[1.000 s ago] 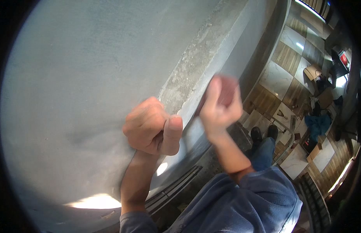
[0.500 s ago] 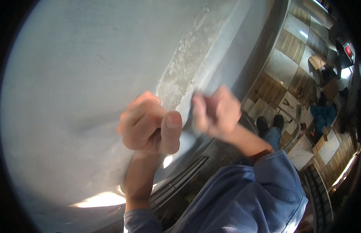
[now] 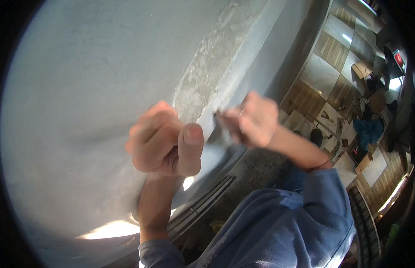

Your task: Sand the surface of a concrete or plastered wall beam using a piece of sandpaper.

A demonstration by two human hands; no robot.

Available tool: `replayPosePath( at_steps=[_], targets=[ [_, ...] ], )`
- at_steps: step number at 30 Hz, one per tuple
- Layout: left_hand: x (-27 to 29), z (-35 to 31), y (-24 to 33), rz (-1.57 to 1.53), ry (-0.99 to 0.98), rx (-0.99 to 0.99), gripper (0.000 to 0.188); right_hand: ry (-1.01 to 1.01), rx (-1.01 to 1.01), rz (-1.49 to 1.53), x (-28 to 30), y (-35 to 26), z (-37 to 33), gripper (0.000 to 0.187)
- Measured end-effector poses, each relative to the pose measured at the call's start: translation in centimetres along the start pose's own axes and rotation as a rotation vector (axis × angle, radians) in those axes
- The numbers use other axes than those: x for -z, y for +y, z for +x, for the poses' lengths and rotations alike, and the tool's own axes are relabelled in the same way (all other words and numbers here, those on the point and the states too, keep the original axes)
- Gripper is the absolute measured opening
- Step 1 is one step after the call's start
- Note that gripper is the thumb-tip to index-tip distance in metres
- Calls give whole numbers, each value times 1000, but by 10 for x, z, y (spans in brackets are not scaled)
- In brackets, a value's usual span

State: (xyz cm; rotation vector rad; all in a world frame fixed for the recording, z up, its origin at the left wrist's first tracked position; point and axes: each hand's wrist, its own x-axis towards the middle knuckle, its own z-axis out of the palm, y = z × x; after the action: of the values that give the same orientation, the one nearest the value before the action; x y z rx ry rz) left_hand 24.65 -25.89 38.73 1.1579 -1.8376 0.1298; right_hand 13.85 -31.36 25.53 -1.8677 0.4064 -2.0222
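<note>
A pale grey wall (image 3: 100, 58) fills the left and middle, crossed by a slanting strip of rough, bare plaster (image 3: 203, 67) with a ragged edge. In front of the strip's lower end, my left hand (image 3: 160, 143) is closed with the thumb up along the curled fingers. Whatever it grips, if anything, is hidden. My right hand (image 3: 259, 120), smeared by motion, is closed round a brown, flat-looking tool (image 3: 230, 125). The tool's end lies beside the strip's right edge, with a blurred greyish part below it. I cannot make out whether it touches the wall.
On the right, a checkered tile floor (image 3: 321, 76) holds a cardboard box (image 3: 363, 70), a blue cloth (image 3: 370, 131) and scattered items. My shoe (image 3: 316, 137) shows beyond the right forearm. A dark slatted frame (image 3: 207, 207) lies below the wall's lower edge.
My right hand has turned, bringing the brown tool into sight. The left hand keeps its closed shape and appears slightly farther left as the whole view shifts a little.
</note>
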Motion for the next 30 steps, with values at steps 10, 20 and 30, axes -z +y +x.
replayPosePath(
  at_steps=[10,20,30],
  targets=[
    [4,1,5,52,-65,-45,46,78,88,-62,7,31,18,24],
    [5,0,4,79,-73,-39,48,113,-275,31,-3,-10,-16,8],
    [7,-3,12,102,-108,29,50,238,-561,69,-19,-38,-22,9]
  ],
)
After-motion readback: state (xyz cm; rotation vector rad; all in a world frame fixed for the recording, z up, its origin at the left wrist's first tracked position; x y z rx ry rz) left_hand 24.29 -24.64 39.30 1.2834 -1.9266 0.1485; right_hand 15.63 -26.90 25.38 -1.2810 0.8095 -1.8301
